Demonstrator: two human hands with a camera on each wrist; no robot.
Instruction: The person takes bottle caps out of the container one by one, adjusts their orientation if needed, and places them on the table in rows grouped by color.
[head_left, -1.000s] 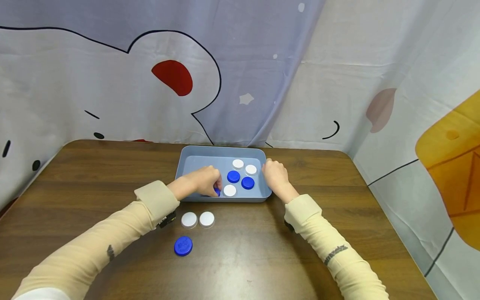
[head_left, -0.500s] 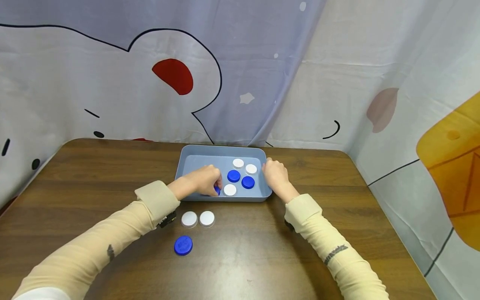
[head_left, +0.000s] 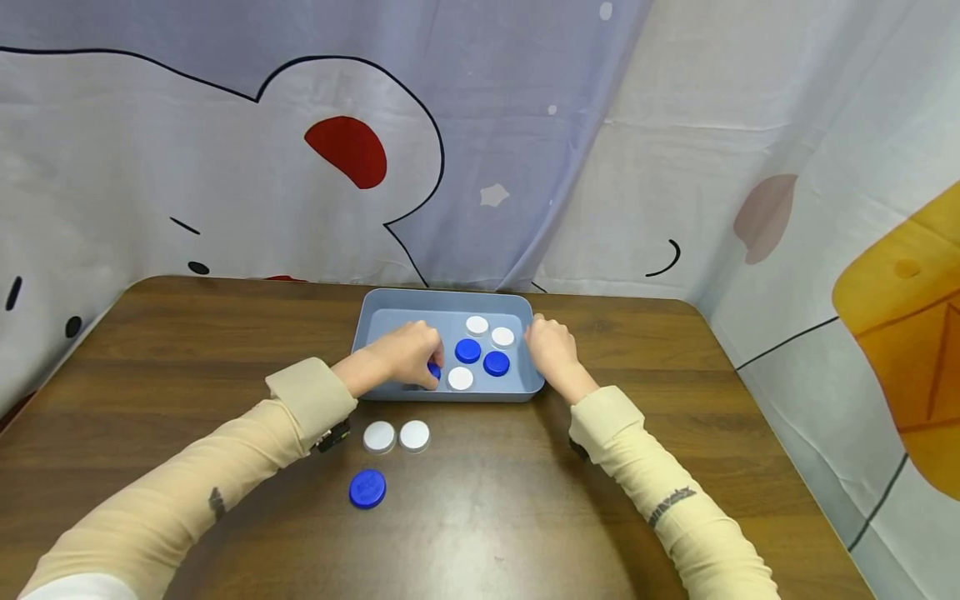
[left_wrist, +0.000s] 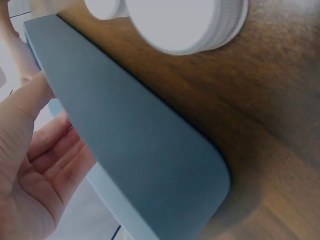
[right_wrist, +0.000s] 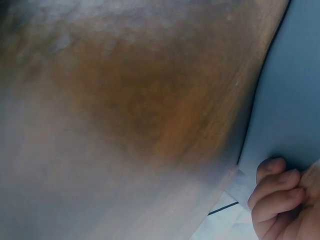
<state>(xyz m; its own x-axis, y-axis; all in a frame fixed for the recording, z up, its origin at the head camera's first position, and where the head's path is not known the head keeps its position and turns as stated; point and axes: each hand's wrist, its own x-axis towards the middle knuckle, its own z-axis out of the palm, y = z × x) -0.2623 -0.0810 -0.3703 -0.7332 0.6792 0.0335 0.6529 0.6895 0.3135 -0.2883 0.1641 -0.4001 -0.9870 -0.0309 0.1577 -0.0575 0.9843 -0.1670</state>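
Left hand [head_left: 408, 354] inside the grey-blue tray [head_left: 401, 318], toward its near side – thumb and fingertips pinch a blue cap [head_left: 434, 372] (hidden from the left wrist camera by the tray wall). Right hand [head_left: 553, 348] at the tray's right end, fingers curled; whether they grip the rim, cannot tell. Just right of the pinched cap: three white caps [head_left: 461, 378], two blue ones. On the wooden table [head_left: 637, 350], nearer the person – two white caps side by side, one blue.
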